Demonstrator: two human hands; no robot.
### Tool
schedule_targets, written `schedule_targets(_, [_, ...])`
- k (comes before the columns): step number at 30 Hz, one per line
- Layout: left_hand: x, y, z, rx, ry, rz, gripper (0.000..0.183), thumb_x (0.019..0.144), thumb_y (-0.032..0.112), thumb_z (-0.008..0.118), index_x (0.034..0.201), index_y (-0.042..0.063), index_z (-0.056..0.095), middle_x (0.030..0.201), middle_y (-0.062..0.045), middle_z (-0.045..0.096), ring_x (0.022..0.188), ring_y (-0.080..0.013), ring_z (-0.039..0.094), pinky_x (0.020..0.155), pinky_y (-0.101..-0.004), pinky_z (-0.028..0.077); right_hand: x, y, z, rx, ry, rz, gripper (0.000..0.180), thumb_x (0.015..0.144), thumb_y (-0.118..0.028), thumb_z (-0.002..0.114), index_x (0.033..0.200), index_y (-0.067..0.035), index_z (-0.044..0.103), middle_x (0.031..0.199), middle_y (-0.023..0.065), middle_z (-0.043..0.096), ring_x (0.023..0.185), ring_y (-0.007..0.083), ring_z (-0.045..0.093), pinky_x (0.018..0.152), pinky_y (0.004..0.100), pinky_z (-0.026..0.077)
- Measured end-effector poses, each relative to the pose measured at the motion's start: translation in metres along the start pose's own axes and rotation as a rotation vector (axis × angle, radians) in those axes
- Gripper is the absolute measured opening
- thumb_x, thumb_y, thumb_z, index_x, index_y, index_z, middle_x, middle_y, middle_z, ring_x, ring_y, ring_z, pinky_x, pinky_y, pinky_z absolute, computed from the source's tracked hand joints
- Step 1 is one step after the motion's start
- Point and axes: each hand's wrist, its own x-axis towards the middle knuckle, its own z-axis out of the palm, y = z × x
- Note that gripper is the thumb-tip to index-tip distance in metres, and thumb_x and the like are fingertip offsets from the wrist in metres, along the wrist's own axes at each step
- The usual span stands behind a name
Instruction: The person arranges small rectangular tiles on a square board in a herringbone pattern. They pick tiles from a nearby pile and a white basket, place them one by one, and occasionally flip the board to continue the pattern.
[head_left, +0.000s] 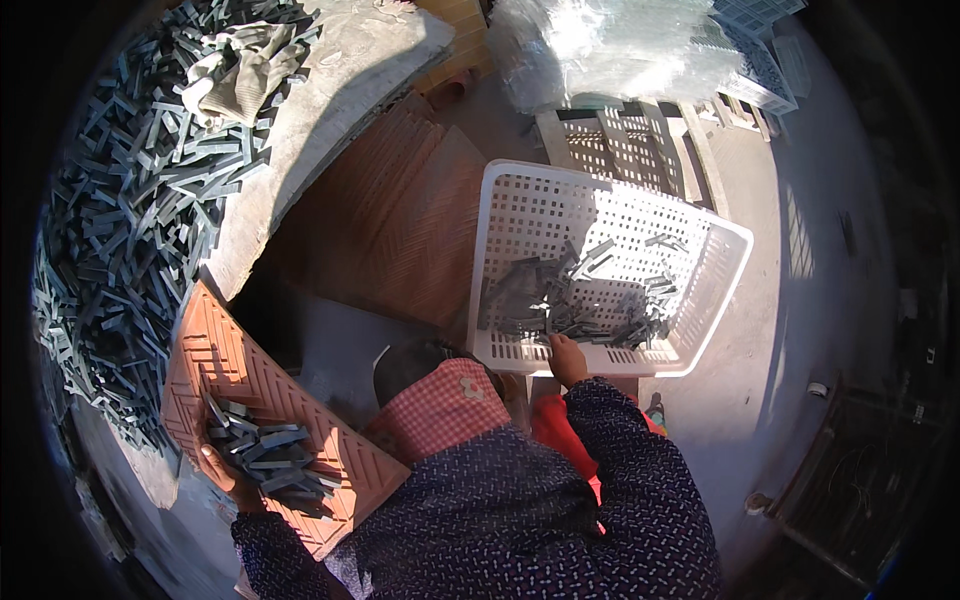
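My left hand lies curved at the edge of a ribbed terracotta-coloured board, against a heap of dark grey strips. Whether it grips the board or the strips is unclear. The board carries a slanting groove pattern and spans from the table edge to my lap. My right hand reaches over the near rim of a white perforated plastic basket. Its fingers are curled at a narrow grey strip; the fingertips are partly hidden. More loose strips are scattered over the basket floor.
At the left, a worn table bears a large pile of grey strips with knitted gloves on top. Stacked ribbed boards stand below it. Beyond the basket are a wooden pallet and plastic-wrapped goods.
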Motion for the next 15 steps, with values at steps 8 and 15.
schedule_targets(8, [0.002,0.011,0.004,0.003,0.037,-0.128,0.054,0.091,0.042,0.028,0.118,-0.001,0.046,0.12,-0.014,0.047,0.112,-0.0237,0.042,0.099,-0.0347,0.027,0.067,-0.023,0.039,-0.365,-0.123,-0.478,0.023,0.078,-0.013,0.046,0.099,-0.008,0.052,0.1,0.0072,0.053,0.097,0.0254,0.048,0.076,0.0376,0.042])
schedule_targets(15, [-0.001,0.018,0.004,0.185,0.06,-0.247,0.059,0.09,0.046,0.027,0.122,-0.001,0.042,0.12,-0.015,0.046,0.111,-0.0247,0.043,0.095,-0.0359,0.031,0.083,-0.032,0.06,-0.526,-0.187,-0.184,0.021,0.079,-0.016,0.047,0.096,-0.009,0.055,0.097,0.009,0.055,0.096,0.0236,0.049,0.072,0.0381,0.042])
